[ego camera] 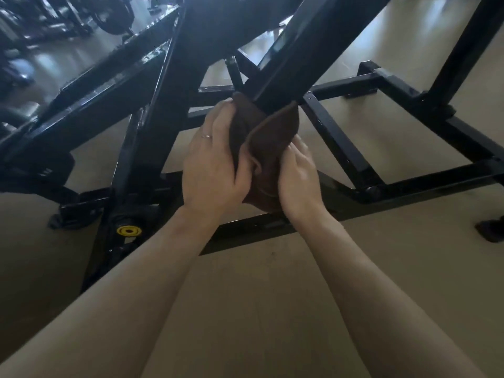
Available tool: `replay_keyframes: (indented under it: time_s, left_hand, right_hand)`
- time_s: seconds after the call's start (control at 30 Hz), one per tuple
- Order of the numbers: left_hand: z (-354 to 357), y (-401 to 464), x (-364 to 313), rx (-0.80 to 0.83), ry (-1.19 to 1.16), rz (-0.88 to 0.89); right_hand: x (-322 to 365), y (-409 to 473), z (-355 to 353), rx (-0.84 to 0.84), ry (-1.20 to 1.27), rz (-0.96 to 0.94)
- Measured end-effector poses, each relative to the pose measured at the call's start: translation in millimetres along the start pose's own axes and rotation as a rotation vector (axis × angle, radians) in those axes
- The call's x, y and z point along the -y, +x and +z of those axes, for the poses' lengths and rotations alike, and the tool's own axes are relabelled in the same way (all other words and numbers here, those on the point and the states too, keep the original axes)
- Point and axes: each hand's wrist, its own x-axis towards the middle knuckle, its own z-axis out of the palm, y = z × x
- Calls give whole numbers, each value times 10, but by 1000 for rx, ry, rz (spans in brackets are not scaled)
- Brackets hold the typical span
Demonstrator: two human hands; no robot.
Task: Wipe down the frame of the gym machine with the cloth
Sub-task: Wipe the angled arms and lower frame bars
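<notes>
from my feed i see a smooth tan floor (259, 309) filling the lower part of the view, matte near me and glossier farther off. pale bluish patches of light (46, 62) reflect on it at upper left, and more glare (433, 9) shows at upper right. in the far upper left corner stand other dark gym machines (54, 15), blurred, with what looks like a round weight plate (114, 15) among them. a small dark speck (272, 253) marks the floor near the middle.
</notes>
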Motion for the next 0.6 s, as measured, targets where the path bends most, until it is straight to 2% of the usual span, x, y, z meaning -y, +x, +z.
replay_keyframes:
  time_s: [0.13, 0.23, 0.3, 0.4, 0.5, 0.6]
  left_hand:
    - [6, -11, -32, -53, -16, 6]
    - [9, -40, -70, -68, 4, -30]
    - [14, -44, -57, -63, -18, -39]
    - [22, -50, 7, -48, -57, 68]
    - [39, -50, 2, -68, -39, 65]
    - [69, -54, 13, -155, 19, 43]
  right_hand:
    - [-103, -38, -39, -62, -269, -225]
    - [-320, -4, -87, -168, -340, -263]
    - [-512, 36, -218, -194, -347, -218]
    - [-975, 7, -552, -218, -353, -108]
    - [-1410, -41, -930, -237, -354, 92]
    - [-1294, -10, -956, -271, -239, 262]
